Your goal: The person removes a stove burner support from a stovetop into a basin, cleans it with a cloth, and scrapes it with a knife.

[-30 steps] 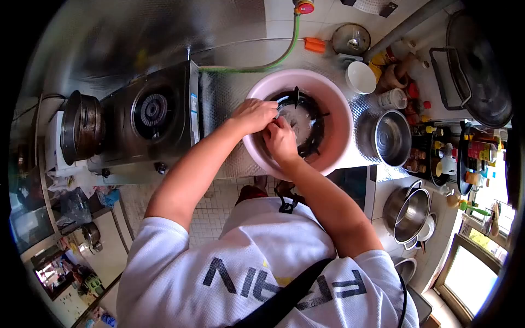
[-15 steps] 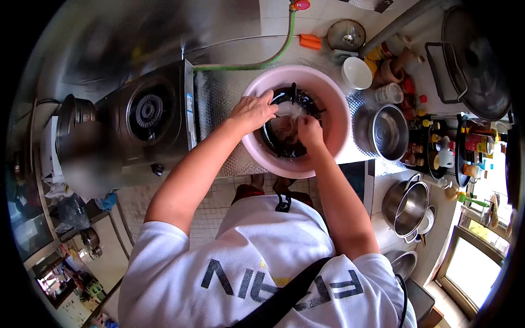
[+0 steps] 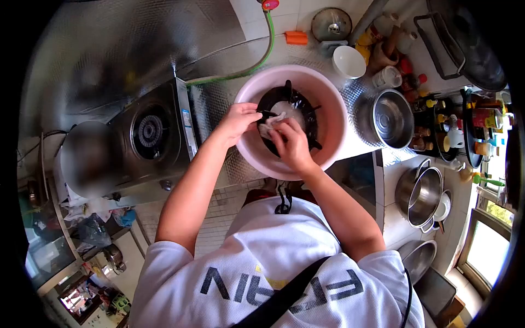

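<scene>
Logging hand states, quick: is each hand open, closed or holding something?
Left hand: closed, pinching the black burner grate.
Right hand: closed, holding a whitish cloth.

Big dark capitals run across the chest of my white shirt (image 3: 306, 235): an N on my left, and what looks like an F on my right. Folds and the black strap (image 3: 284, 298) break up the letters between. The blue-and-white sticker (image 3: 187, 126) on my stove (image 3: 123, 128) is too small to read.
</scene>
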The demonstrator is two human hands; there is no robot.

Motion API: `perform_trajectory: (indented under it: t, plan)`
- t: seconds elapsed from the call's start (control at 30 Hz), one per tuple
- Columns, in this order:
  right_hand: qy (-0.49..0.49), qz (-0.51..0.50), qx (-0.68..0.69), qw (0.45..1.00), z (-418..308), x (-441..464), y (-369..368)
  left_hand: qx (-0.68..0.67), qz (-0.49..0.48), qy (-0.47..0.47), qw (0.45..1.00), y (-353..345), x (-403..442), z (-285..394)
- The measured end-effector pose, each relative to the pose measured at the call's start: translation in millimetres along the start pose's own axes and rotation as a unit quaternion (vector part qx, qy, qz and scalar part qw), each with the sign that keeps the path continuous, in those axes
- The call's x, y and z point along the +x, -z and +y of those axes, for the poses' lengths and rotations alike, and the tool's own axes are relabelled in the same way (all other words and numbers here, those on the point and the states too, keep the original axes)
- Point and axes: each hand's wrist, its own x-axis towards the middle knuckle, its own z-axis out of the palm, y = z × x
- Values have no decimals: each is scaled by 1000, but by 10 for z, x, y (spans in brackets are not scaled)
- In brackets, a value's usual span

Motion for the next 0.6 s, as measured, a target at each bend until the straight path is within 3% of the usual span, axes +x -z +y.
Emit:
perform_trajectory:
  t: [0.03, 0.1, 0.27, 0.37, 0.47, 0.57, 0.6]
  plan:
    - [50, 7, -30, 998, -60, 45, -63, -23, 2, 13, 1000, -1, -29, 8]
    - [53, 16, -127, 990, -96, 109, -197, -14, -5, 0, 1000, 30, 72, -105]
    - [92, -112, -126, 981, -72, -24, 46, 29, -14, 33, 999, 50, 92, -88]
    - [114, -107, -107, 982, 13, -70, 123, -19, -19, 38, 999, 6, -7, -37]
    - [70, -32, -144, 987, -69, 119, -11, -85, -36, 25, 995, 36, -21, -72]
    - [70, -22, -148, 986, -140, 153, -82, -120, -42, 19, 992, 60, -12, -102]
    - [117, -42, -116, 985, -107, 122, -60, -103, -38, 24, 994, 73, -6, -100]
